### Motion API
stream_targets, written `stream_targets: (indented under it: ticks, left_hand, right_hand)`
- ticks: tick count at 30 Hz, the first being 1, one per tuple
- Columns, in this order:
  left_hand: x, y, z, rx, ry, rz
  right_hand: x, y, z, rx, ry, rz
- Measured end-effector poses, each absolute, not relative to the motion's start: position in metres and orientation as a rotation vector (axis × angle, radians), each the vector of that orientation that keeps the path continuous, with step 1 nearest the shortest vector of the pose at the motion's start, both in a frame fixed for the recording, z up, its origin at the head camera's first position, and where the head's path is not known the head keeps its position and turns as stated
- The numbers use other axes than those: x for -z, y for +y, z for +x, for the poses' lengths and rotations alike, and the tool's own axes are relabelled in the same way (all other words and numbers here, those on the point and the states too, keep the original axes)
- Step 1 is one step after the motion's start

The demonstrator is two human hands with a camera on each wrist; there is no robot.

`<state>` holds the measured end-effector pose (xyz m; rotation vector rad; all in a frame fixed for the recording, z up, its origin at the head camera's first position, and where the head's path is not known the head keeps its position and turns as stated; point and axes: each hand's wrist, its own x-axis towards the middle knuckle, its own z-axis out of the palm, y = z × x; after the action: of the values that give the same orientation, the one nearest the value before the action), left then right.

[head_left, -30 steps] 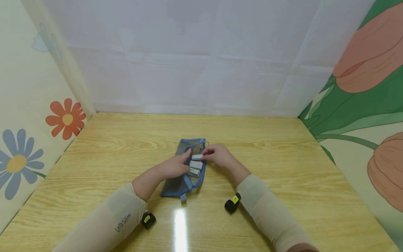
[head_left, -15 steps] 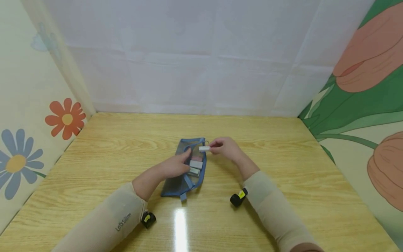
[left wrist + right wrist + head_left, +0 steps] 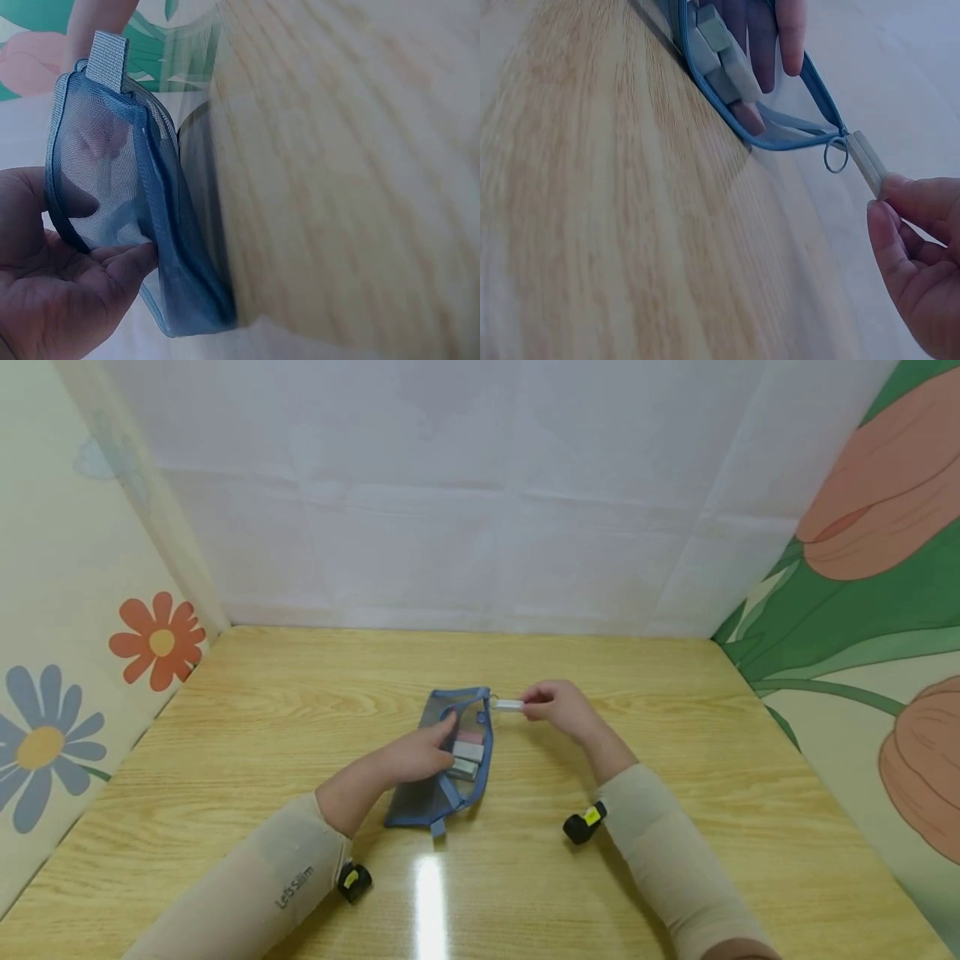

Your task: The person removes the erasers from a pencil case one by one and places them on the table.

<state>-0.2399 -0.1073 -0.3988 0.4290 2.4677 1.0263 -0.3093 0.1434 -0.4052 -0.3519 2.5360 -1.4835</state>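
A blue-edged mesh zip pouch (image 3: 414,802) lies on the table with its mouth gaping to the right. My left hand (image 3: 411,760) grips its wall, some fingers inside the mesh and others outside it, as the left wrist view shows. Between thumb and fingertips my right hand (image 3: 561,706) pinches a small white rectangular block (image 3: 510,705), just outside the mouth's far corner. In the right wrist view this block (image 3: 866,163) is close beside the metal ring (image 3: 835,154) on the zip end. White blocks (image 3: 468,752) and a pink piece (image 3: 470,737) lie inside the pouch.
The wood-grain table (image 3: 300,685) spreads around the pouch. A white cloth backdrop (image 3: 480,552) rises behind it, with flower-painted panels on both sides. Black wrist cameras (image 3: 354,882) hang below the sleeves.
My right hand has drawn the white block up and out of the pouch mouth, moving right and away, uncovering the pink piece. The left hand and the pouch have stayed nearly still.
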Motion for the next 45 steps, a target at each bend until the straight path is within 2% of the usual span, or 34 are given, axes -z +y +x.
stream_targets:
  ticks: [26, 45]
  left_hand:
    - [0.398, -0.106, -0.239, -1.030, 2.465, 0.421]
    - [0.398, -0.107, -0.239, -1.011, 2.458, 0.395]
  right_hand:
    - [0.424, 0.182, -0.321, 1.377, 2.686, -0.179]
    - [0.434, 0.185, -0.324, 1.515, 2.592, -0.033]
